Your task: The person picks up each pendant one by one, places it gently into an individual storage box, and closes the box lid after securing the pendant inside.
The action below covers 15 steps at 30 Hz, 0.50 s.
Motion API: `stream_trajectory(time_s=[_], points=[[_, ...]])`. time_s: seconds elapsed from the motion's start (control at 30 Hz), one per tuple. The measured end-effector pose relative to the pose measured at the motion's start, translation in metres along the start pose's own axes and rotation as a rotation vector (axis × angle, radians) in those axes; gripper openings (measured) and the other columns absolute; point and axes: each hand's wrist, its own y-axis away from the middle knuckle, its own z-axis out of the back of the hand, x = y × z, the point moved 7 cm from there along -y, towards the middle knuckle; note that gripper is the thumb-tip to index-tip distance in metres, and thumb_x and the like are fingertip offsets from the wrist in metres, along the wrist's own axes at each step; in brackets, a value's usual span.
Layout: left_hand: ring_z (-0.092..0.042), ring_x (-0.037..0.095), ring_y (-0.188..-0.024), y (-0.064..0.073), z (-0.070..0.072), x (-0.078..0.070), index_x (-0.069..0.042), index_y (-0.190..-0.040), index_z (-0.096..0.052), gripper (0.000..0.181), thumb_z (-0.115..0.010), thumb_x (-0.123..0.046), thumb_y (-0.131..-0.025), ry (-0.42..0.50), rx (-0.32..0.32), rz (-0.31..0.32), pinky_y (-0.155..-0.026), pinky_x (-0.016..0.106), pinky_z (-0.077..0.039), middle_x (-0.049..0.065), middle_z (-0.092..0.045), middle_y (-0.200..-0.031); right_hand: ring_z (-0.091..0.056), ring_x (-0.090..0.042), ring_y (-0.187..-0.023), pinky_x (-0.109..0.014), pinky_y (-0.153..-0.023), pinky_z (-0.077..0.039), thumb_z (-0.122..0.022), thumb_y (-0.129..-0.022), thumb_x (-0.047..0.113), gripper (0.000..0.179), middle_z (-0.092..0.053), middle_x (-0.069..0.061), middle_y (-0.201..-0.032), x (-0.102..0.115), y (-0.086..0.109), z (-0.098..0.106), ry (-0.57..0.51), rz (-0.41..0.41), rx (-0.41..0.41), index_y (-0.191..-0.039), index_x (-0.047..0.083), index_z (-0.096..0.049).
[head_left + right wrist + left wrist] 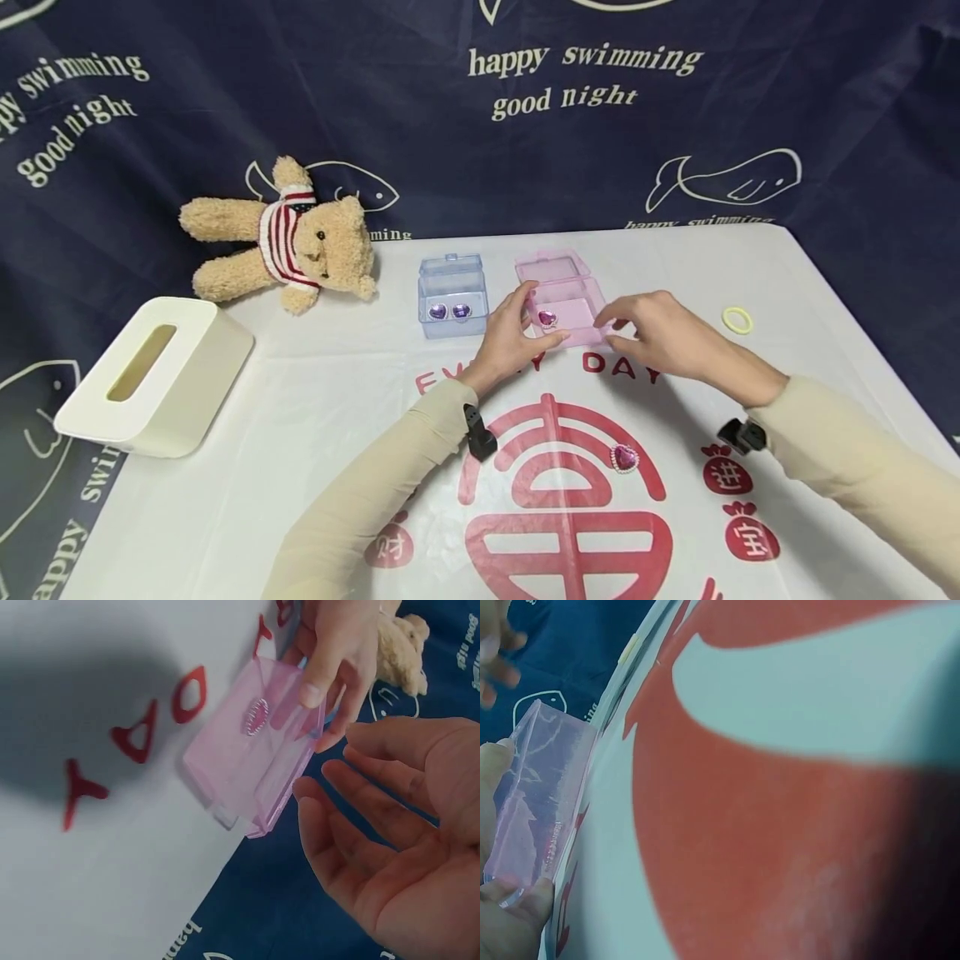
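A small clear pink box [576, 317] stands on the table with its lid [550, 267] raised. Inside lies a pink heart gem [547, 318], also visible in the right wrist view. My left hand [510, 333] grips the box at its left side, thumb along the front; the left wrist view shows the thumb and fingers around the pink wall [544, 787]. Close to the box's right side is my right hand [660, 333]. In the right wrist view the right hand [397, 825] has relaxed, spread fingers with nothing between them.
A clear blue box [453, 327] with its lid up holds two purple heart gems [450, 312]. Another heart gem [625, 457] lies near the front. Around are a yellow ring [737, 321], a teddy bear [281, 237] and a white tissue box [202, 375].
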Motion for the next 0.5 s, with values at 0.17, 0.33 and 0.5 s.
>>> stream_trajectory(time_s=[0.17, 0.33, 0.5], points=[[-0.052, 0.023, -0.129, 0.0, 0.0, 0.001, -0.009, -0.143, -0.039, 0.086, -0.085, -0.029, -0.074, 0.012, -0.006, 0.002, -0.1, 0.026, -0.05, 0.016, -0.05, -0.139, -0.069, -0.021, -0.086, -0.037, -0.071, -0.058, -0.075, -0.078, 0.003, 0.022, -0.073, -0.007, -0.095, 0.008, 0.025, -0.005, -0.008, 0.034, 0.02, -0.099, 0.003, -0.072], [-0.051, 0.024, -0.13, -0.001, -0.001, 0.001, -0.008, -0.144, -0.038, 0.086, -0.084, -0.03, -0.075, 0.005, 0.003, -0.002, -0.1, 0.026, -0.05, 0.016, -0.049, -0.14, -0.068, -0.017, -0.089, -0.035, -0.073, -0.059, -0.08, -0.075, 0.007, 0.028, -0.073, -0.001, -0.101, 0.014, 0.047, -0.012, -0.026, 0.054, 0.077, -0.101, 0.008, -0.072], [-0.052, 0.023, -0.129, -0.001, 0.0, 0.001, -0.009, -0.144, -0.038, 0.086, -0.084, -0.031, -0.074, -0.012, 0.001, 0.001, -0.1, 0.026, -0.05, 0.015, -0.05, -0.139, -0.067, -0.016, -0.095, -0.038, -0.08, -0.06, -0.082, -0.074, 0.009, 0.033, -0.071, 0.003, -0.104, 0.021, 0.064, -0.025, -0.053, 0.107, 0.144, -0.105, 0.011, -0.071]])
